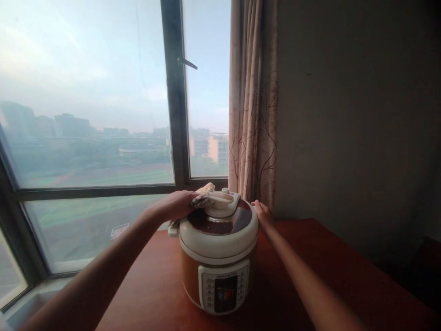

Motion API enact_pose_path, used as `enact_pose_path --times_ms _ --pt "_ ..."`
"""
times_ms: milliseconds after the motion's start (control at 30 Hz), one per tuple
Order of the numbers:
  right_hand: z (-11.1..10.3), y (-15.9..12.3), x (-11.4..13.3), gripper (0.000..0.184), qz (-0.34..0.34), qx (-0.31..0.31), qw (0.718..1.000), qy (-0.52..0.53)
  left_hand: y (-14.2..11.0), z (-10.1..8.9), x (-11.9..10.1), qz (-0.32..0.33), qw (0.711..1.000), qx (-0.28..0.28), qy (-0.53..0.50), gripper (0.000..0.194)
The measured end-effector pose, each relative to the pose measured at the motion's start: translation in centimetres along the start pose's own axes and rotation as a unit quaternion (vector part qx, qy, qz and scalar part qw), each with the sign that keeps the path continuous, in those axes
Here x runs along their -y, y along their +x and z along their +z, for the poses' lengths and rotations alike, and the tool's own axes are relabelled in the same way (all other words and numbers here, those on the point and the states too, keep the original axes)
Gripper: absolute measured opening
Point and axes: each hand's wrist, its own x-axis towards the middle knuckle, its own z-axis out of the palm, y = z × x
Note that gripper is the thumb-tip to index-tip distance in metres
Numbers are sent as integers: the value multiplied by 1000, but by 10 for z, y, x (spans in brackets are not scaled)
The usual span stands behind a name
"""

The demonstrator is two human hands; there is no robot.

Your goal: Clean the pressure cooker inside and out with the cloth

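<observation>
An orange and cream electric pressure cooker stands on a reddish-brown wooden table, its control panel facing me. My left hand lies on the left of the lid, fingers closed on a crumpled beige cloth pressed against the lid's handle. My right hand rests against the lid's right rim, its fingers curled behind the edge and mostly hidden.
A large window with a dark frame and a handle fills the left. A patterned curtain hangs just behind the cooker. A grey wall runs along the right.
</observation>
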Motion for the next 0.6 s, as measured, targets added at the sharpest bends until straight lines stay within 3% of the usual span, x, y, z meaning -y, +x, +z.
enact_pose_path --times_ms 167,367,600 --pt "1 1 -1 63 8 -4 1000 -8 -33 10 2 79 992 -11 100 69" --pt "1 1 -1 61 14 -3 1000 -10 -57 28 -1 147 983 -73 81 59" --pt "1 0 2 59 6 3 1000 -18 -94 34 -18 110 982 -83 129 62"
